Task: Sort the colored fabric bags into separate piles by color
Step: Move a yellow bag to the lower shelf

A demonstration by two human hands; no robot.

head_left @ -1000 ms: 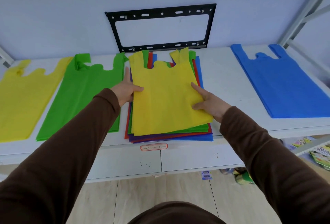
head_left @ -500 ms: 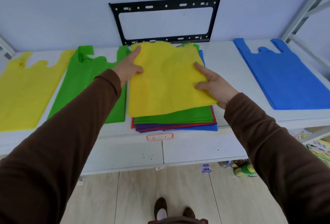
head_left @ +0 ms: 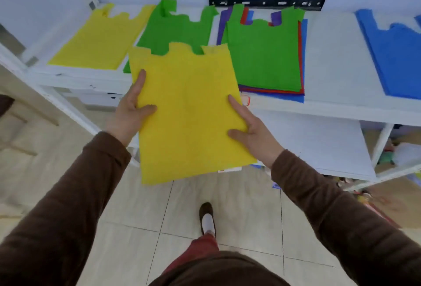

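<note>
I hold a yellow fabric bag (head_left: 189, 114) flat in the air, in front of the white shelf (head_left: 328, 73). My left hand (head_left: 132, 112) pinches its left edge, thumb on top. My right hand (head_left: 250, 128) grips its right edge the same way. On the shelf lie a yellow pile (head_left: 100, 37) at the far left, a green pile (head_left: 175, 28) beside it, the mixed stack (head_left: 266, 55) with a green bag on top, and a blue pile (head_left: 396, 53) at the right.
A black metal bracket (head_left: 266, 0) hangs on the wall behind the stack. A lower shelf board (head_left: 319, 144) sits below, with clutter at its right. White frame posts (head_left: 68, 108) stand at the left. My shoe (head_left: 206, 215) is on the tiled floor.
The yellow bag has come off the mixed stack and moved toward me and left, off the shelf edge. A green bag now tops the stack. My view has tilted down and left.
</note>
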